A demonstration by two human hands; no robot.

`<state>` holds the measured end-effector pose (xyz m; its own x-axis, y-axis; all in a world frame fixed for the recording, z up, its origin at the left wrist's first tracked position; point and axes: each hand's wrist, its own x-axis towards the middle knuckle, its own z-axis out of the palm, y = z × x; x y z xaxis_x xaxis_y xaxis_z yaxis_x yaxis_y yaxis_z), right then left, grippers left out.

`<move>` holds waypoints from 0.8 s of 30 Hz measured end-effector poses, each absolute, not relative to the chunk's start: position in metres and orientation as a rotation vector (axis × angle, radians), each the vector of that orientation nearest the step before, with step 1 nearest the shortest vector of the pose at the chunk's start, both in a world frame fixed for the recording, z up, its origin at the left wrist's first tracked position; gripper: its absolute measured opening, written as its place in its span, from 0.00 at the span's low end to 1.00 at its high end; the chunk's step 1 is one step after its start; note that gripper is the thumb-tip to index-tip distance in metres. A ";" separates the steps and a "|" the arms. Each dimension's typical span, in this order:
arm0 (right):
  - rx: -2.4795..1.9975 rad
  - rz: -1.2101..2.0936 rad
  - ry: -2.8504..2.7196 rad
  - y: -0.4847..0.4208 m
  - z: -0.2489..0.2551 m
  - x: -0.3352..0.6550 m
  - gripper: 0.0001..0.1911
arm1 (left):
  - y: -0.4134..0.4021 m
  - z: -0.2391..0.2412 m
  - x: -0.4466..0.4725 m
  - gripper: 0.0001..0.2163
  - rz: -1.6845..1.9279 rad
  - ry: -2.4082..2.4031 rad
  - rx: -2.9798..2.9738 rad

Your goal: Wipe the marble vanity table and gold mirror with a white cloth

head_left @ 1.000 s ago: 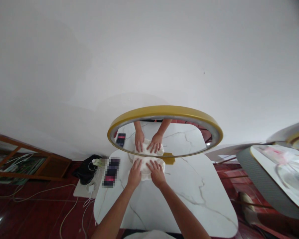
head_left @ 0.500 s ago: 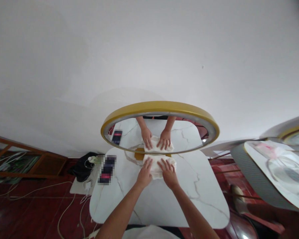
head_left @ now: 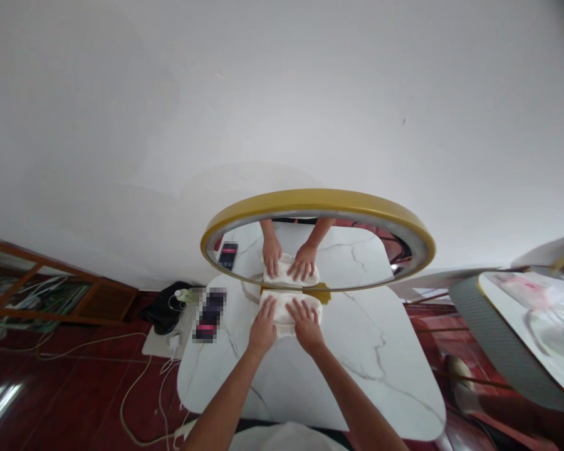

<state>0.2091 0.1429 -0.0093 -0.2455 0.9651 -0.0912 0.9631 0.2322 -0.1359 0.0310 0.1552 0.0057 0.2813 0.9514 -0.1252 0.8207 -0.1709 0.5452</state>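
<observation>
Cloth (head_left: pixel 286 303), white, bunched, lies on marbled table (head_left: pixel 357 376) at foot of gold-rimmed mirror (head_left: pixel 341 260), under our left hand (head_left: pixel 264 326) and right hand (head_left: pixel 306 326). Work with cloth looks under way, we judge; how much is done or left, we cannot tell. Both hands palm-down, fairly flat, fingers (head_left: pixel 268 305) slightly spread, pressing rather than gripping, it seems. Forearms (head_left: pixel 237 379) reach forward, converging toward cloth.

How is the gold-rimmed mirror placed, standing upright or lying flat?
Upright: the mirror rises from its gold base on the table and reflects the left hand, right hand and white cloth.
</observation>
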 end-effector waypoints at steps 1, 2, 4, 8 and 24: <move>-1.905 0.264 -2.467 0.146 -0.010 0.199 0.43 | 0.156 0.005 0.022 0.37 0.332 1.619 2.029; -1.891 0.270 -2.477 0.149 -0.010 0.189 0.43 | 0.157 0.004 0.013 0.36 0.332 1.652 2.014; -1.879 0.276 -2.487 0.154 -0.010 0.172 0.43 | 0.161 0.003 -0.002 0.35 0.328 1.713 1.986; -1.898 0.270 -2.478 0.151 -0.011 0.152 0.42 | 0.165 0.003 -0.019 0.34 0.295 1.777 2.002; -2.152 0.362 -2.312 0.148 0.003 0.124 0.42 | 0.221 0.028 0.000 0.31 -0.033 1.664 2.230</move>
<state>0.1235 0.1482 0.0030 -0.0829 0.9799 -0.1813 0.9885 0.0578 -0.1399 0.0002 0.2212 0.0277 0.3074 0.9238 -0.2282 0.9321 -0.2440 0.2677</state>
